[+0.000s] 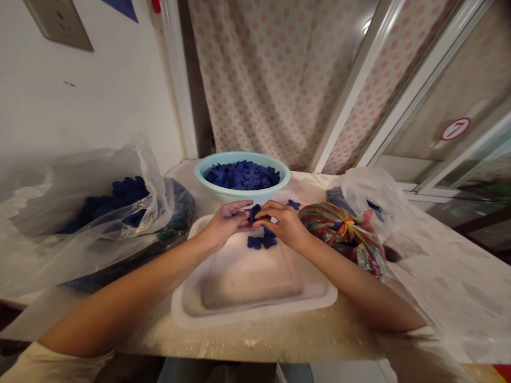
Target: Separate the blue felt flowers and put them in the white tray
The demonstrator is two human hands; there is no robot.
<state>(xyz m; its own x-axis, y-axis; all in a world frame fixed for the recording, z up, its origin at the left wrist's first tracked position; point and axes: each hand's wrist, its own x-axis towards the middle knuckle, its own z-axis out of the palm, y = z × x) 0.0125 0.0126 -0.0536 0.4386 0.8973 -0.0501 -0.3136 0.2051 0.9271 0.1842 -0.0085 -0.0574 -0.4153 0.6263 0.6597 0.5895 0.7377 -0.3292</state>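
Left of the work area, a clear plastic bag [96, 186] slumps open over a dark bag [179, 213], with more dark blue cutouts [120, 199] inside. Far centre, a pale blue plastic bowl [207, 170] is heaped with similar flower-shaped pieces [241, 175]. Right of the hands sits a multicoloured striped cloth bundle [343, 239], with a loose plastic sheet [451, 287] spreading toward the near right. Behind: polka-dot curtain [279, 80], and a door with a round "7" sign [455, 128].

Both forearms reach in over a white plastic tray [255, 316] holding a pale padded block [251, 282]. Hands meet above the tray's far edge, just in front of the bowl.

Right hand [281, 226] grasps a dark blue flower cutout [254, 213] by the fingertips, petals showing above the knuckles. Left hand [225, 223] pinches a thin pale stick [240, 210] against it; material too small to tell. Two or three cutouts [259, 240] lie on the tray directly below; another [293, 204] lies on the table just beyond the right hand.
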